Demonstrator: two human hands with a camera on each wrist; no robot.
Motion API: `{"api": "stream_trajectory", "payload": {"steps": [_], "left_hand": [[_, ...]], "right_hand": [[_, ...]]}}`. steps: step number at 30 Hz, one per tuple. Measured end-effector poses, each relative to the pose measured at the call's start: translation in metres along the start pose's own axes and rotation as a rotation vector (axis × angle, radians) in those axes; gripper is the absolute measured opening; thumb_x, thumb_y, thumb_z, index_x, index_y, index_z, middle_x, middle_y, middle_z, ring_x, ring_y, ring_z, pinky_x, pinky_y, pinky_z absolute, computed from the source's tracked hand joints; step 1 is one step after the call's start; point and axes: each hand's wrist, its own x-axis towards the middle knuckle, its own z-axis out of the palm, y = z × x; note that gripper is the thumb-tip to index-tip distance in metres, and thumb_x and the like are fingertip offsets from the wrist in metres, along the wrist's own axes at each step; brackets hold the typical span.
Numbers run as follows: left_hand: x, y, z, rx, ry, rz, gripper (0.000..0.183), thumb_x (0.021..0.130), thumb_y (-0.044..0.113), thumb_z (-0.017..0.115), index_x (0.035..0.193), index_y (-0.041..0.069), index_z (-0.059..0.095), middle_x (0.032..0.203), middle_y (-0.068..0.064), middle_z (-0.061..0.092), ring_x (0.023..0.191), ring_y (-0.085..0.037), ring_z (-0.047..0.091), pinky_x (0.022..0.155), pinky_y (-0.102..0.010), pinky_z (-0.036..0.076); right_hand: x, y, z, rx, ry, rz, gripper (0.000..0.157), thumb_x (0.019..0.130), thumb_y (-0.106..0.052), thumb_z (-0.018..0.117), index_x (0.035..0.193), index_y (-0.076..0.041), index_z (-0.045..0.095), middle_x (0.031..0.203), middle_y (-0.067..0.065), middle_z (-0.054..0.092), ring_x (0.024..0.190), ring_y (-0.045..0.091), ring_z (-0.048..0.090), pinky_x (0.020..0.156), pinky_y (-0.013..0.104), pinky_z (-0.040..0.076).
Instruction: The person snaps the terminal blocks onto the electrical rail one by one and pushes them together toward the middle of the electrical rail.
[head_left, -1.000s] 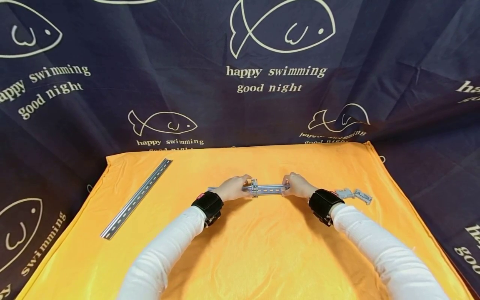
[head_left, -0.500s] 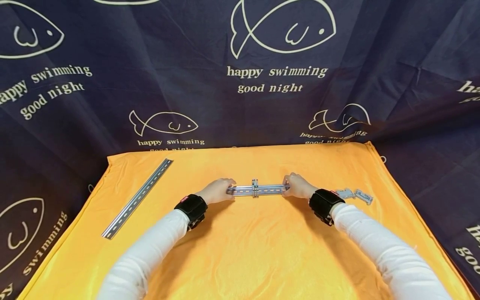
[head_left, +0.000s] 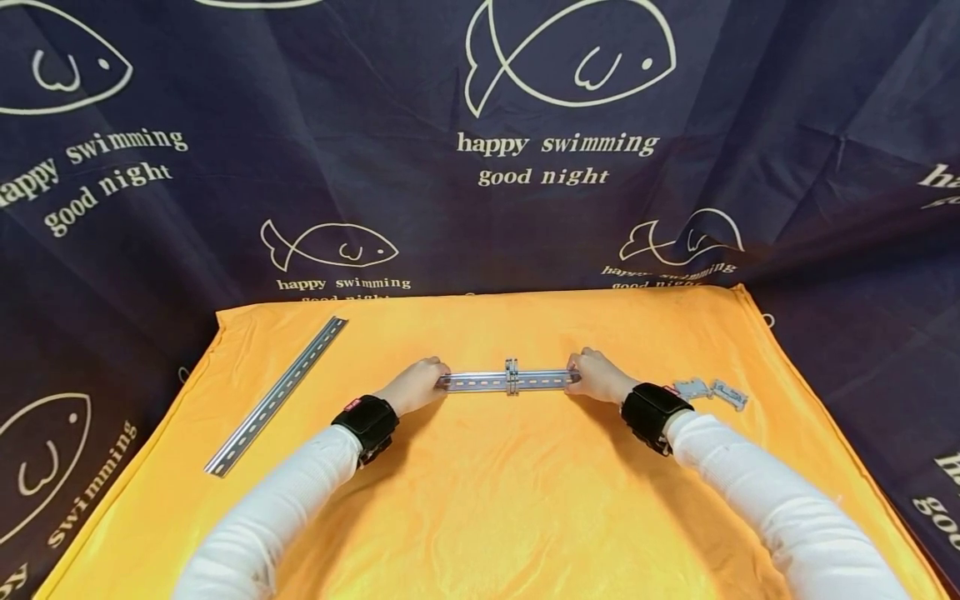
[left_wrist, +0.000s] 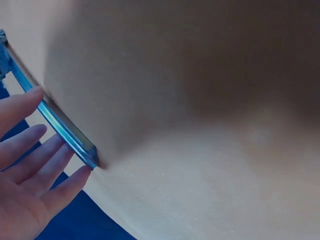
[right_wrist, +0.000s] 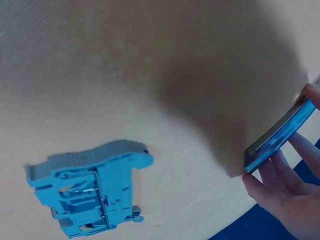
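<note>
A slotted metal DIN rail [head_left: 480, 383] lies crosswise at the middle of the table. Near its centre, slim terminal blocks [head_left: 512, 377] sit across it. My left hand [head_left: 411, 387] holds the rail's left end, thumb along one edge and fingers at the other in the left wrist view. The opposite end is held by my right hand [head_left: 598, 377], its thumb and fingers on either side of the rail [right_wrist: 280, 135]. Beyond my right wrist lie two loose grey terminal blocks [head_left: 730, 395], one partly behind the wristband; one block [right_wrist: 97, 190] shows large in the right wrist view.
Another, longer DIN rail [head_left: 276, 397] lies slantwise on the left side of the table. An orange cloth [head_left: 480, 517] covers the tabletop. Dark curtains [head_left: 420, 200] with printed fish stand behind and at both sides.
My left hand has slid leftward from beside the mounted terminal blocks to the rail's left end, uncovering that half of the rail. My right hand stays at the right end.
</note>
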Motion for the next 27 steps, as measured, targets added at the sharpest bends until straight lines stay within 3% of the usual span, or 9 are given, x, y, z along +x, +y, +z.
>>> {"api": "stream_trajectory", "payload": {"steps": [10, 17, 27], "left_hand": [[-0.002, 0.0, 0.001, 0.027, -0.001, -0.01, 0.013, 0.074, 0.008, 0.069, 0.083, 0.0, 0.064, 0.074, -0.006, 0.05, 0.067, -0.017, 0.048, 0.065, -0.029, 0.042], [0.0, -0.001, -0.002, 0.021, -0.028, -0.017, 0.015, 0.076, 0.007, 0.067, 0.088, -0.001, 0.064, 0.076, -0.007, 0.049, 0.069, -0.019, 0.049, 0.065, -0.029, 0.042], [0.01, -0.009, 0.002, 0.02, -0.005, -0.028, 0.011, 0.076, 0.005, 0.066, 0.086, -0.001, 0.064, 0.075, -0.007, 0.049, 0.068, -0.018, 0.047, 0.064, -0.029, 0.042]], "right_hand": [[0.0, 0.0, 0.003, -0.045, 0.027, -0.036, 0.03, 0.073, -0.017, 0.071, 0.09, 0.004, 0.058, 0.08, 0.011, 0.049, 0.073, 0.022, 0.045, 0.07, 0.033, 0.037], [0.002, 0.001, -0.001, 0.006, 0.028, -0.039, 0.027, 0.073, -0.014, 0.071, 0.088, 0.004, 0.058, 0.083, 0.013, 0.053, 0.075, 0.023, 0.047, 0.072, 0.035, 0.038], [0.015, 0.005, -0.004, 0.045, 0.037, -0.016, 0.026, 0.07, -0.011, 0.072, 0.085, 0.005, 0.059, 0.081, 0.013, 0.055, 0.076, 0.025, 0.049, 0.074, 0.036, 0.039]]}}
